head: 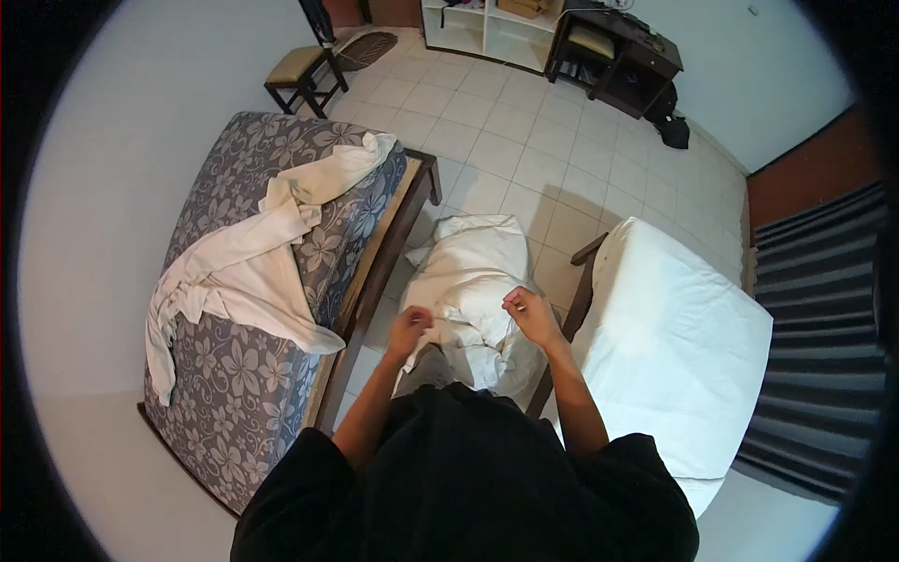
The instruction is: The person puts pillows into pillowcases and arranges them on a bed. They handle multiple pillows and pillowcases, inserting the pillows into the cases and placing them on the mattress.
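A bulky heap of white bedding (477, 256) lies on the floor before me, between two beds; its lower part (484, 355) is crumpled near my legs. My left hand (409, 331) hovers over the heap's left side, fingers curled and a little blurred. Over its right side is my right hand (532, 317), thumb and fingertips drawn together. Whether either hand pinches the white cloth I cannot tell. To the left, a rumpled white sheet (246, 274) stretches across the bare floral mattress (232, 365). The right-hand mattress (674, 337) wears a smooth white cover.
Wooden bed frames edge both sides, the left rail (376, 288) and the right rail (581, 295). A chair (296, 67), an oval mat (367, 50), white shelves (484, 31) and a dark desk (625, 53) stand farther off on the tiled floor (491, 140). A dark curtain (818, 337) hangs at right.
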The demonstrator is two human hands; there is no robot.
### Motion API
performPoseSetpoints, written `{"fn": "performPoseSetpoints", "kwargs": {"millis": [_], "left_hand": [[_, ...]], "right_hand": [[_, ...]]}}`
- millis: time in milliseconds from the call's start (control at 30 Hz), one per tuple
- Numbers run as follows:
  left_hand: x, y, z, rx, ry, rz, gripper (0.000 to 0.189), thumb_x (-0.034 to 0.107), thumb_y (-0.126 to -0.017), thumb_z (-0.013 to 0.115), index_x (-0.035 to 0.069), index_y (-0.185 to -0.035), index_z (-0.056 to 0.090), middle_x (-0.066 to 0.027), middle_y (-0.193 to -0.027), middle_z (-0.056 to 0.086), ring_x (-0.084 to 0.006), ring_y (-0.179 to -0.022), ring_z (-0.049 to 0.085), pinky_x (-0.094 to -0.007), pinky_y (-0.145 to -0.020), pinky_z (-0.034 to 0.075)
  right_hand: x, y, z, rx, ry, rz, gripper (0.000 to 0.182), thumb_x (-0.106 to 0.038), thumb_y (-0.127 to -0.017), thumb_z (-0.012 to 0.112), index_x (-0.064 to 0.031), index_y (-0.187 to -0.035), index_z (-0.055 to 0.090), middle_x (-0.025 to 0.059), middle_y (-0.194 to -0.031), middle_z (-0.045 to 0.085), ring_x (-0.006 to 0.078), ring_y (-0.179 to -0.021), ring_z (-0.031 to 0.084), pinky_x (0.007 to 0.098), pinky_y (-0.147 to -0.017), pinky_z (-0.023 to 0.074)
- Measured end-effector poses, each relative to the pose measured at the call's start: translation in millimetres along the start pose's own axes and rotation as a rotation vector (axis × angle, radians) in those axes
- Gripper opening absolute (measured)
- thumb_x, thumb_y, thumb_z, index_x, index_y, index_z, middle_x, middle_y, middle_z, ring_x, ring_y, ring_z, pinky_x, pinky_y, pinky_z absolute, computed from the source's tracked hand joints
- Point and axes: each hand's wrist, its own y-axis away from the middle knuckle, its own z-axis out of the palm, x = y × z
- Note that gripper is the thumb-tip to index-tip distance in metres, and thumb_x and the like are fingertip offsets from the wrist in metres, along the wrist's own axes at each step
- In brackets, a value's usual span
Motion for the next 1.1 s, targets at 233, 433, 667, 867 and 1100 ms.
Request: {"fn": "performPoseSetpoints", "kwargs": {"millis": [233, 433, 667, 867, 1100], "left_hand": [[116.7, -81.3, 105.5, -0.277, -0.017, 0.342, 0.007, 0.007, -0.097, 0.070, 0.000, -0.098, 0.073, -0.0053, -0.092, 0.076, -0.0115, -0.085, 0.070, -0.0273, -0.078, 0.056], [159.0, -148.7, 62.7, -0.163, -0.044, 0.244, 0.015, 0.009, -0.099, 0.069, -0.002, -0.109, 0.073, -0.0055, -0.096, 0.074, -0.0119, -0.090, 0.068, -0.0286, -0.084, 0.055], [176.3, -243.0, -51.1, 0.148, -0.138, 0.213, 0.011, 0.010, -0.093, 0.072, 0.001, -0.100, 0.073, -0.0038, -0.087, 0.074, -0.0101, -0.080, 0.067, -0.0288, -0.080, 0.055], [163.1, -344.7, -120.5, 0.464, 0.252, -0.138, 0.048, 0.021, -0.087, 0.080, 0.013, -0.131, 0.063, -0.0138, -0.125, 0.068, -0.0241, -0.106, 0.068, -0.0360, -0.082, 0.057], [118.4, -474.1, -188.3, 0.871, 0.453, -0.287, 0.072, 0.042, -0.081, 0.084, 0.015, -0.143, 0.061, -0.0197, -0.140, 0.063, -0.0319, -0.123, 0.062, -0.0490, -0.098, 0.053]], "right_hand": [[-15.1, -59.8, 1.2, 0.054, -0.355, 0.090, 0.011, -0.007, -0.101, 0.065, 0.0032, -0.100, 0.070, 0.0094, -0.084, 0.076, 0.0127, -0.078, 0.071, 0.0277, -0.072, 0.0559], [-26.6, -174.3, 9.5, -0.062, -0.364, 0.025, 0.014, -0.011, -0.101, 0.068, 0.0023, -0.104, 0.069, 0.0079, -0.082, 0.075, 0.0118, -0.076, 0.070, 0.0261, -0.071, 0.0547], [-66.7, -346.2, 12.7, -0.313, -0.374, -0.093, 0.009, -0.006, -0.097, 0.070, 0.0021, -0.100, 0.066, 0.0090, -0.088, 0.074, 0.0141, -0.082, 0.072, 0.0283, -0.076, 0.0571], [-18.7, -466.4, -65.7, -0.171, -0.342, -0.033, 0.009, -0.006, -0.101, 0.063, 0.0019, -0.105, 0.066, 0.0092, -0.093, 0.070, 0.0181, -0.088, 0.070, 0.0322, -0.080, 0.0595], [8.2, -595.1, -143.7, -0.032, -0.291, 0.237, 0.016, -0.020, -0.102, 0.063, -0.0051, -0.098, 0.065, 0.0063, -0.084, 0.068, 0.0156, -0.074, 0.066, 0.0307, -0.068, 0.0585]]}}
